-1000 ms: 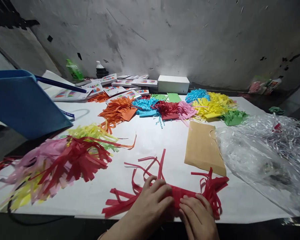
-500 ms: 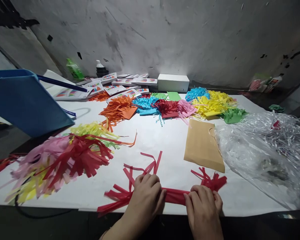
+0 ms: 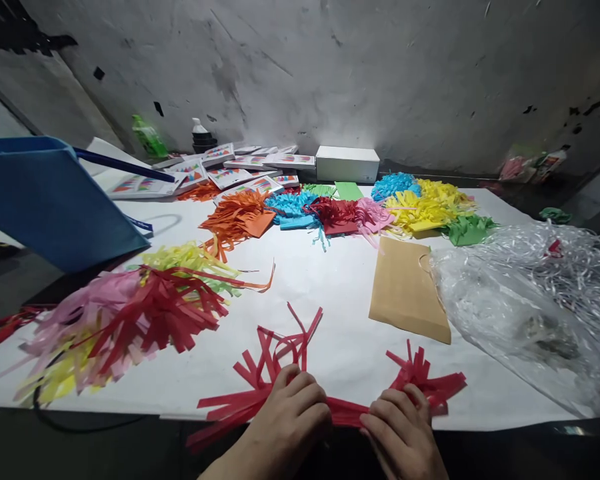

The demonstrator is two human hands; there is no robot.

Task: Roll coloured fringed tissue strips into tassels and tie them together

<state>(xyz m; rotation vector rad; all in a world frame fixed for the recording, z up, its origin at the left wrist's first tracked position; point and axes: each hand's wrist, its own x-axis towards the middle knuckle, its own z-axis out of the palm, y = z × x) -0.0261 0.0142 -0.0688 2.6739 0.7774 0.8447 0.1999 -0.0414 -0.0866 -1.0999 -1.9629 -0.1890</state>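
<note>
Both hands sit at the near edge of the bench (image 3: 330, 293), pressing down on a rolled strip of red fringed paper (image 3: 347, 411). The left hand (image 3: 287, 417) has its fingers (image 3: 300, 390) curled over the roll's left part, closed on it, and the right hand (image 3: 405, 430) has its fingers (image 3: 397, 403) bent over the right part in the same way. The tight red core runs between the two sets of fingers, while loose red fringe fans out past them on both outer sides and just beyond the left fingers. Farther out from the right fingers lies a tan paper bag (image 3: 407, 293), and beyond it to the right a clear plastic bag of shredded film (image 3: 525, 300). Well off to the left of the left fingers is a heap of pink, red and yellow fringed paper (image 3: 125, 320). The roll looks likely to spring loose if either hand eases its pressure, since thin paper unwinds readily. It also lies right at the bench edge, so a pull toward the body could slide it off, and hard pressing could tear the thin fringe strips.
</note>
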